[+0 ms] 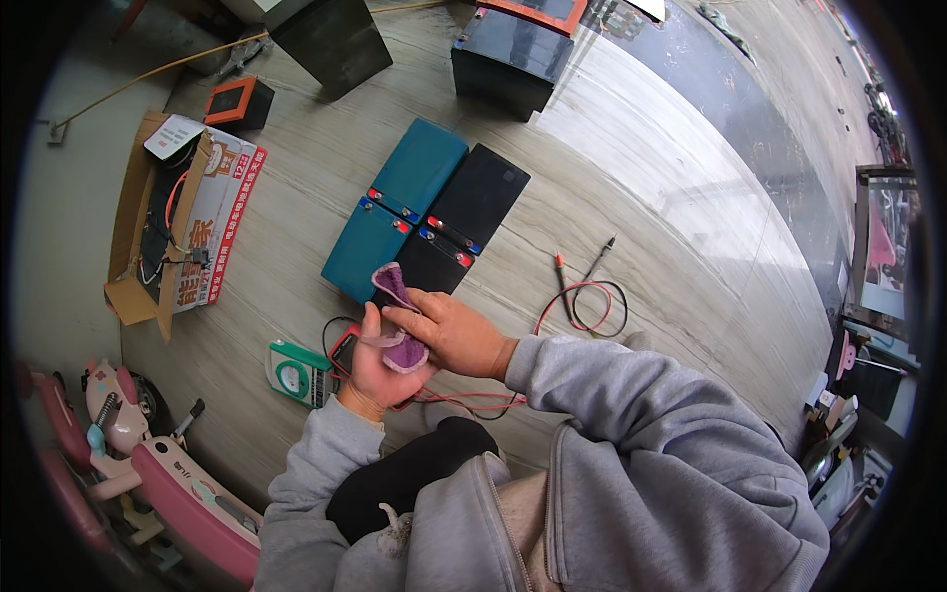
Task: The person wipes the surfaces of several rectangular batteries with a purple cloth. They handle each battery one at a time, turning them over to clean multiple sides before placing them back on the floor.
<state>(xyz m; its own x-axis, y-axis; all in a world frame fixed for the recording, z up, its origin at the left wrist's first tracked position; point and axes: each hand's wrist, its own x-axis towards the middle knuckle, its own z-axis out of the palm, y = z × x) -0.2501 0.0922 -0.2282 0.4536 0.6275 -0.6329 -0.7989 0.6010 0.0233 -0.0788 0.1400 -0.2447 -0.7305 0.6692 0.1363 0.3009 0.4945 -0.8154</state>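
Note:
My left hand [376, 370] is turned palm up, a purple cloth [405, 352] with pale edging lying across it. My right hand [457, 334] reaches over from the right, its fingers pressing on the same folded cloth. Just beyond the hands, two teal batteries [419, 166] and two black batteries [484, 194] stand close together on the floor, their terminals marked red and blue. A red multimeter [344, 352] is partly hidden behind my left hand. Beside it lies a green and white device with a dial [294, 378].
Test probes [560, 274] with looped leads lie right of the batteries. An open cardboard box [194, 244] holding wires stands at left. Large dark batteries [510, 59] stand at the far side, with a small orange-topped one [228, 104]. A pink ride-on vehicle [192, 496] is at lower left.

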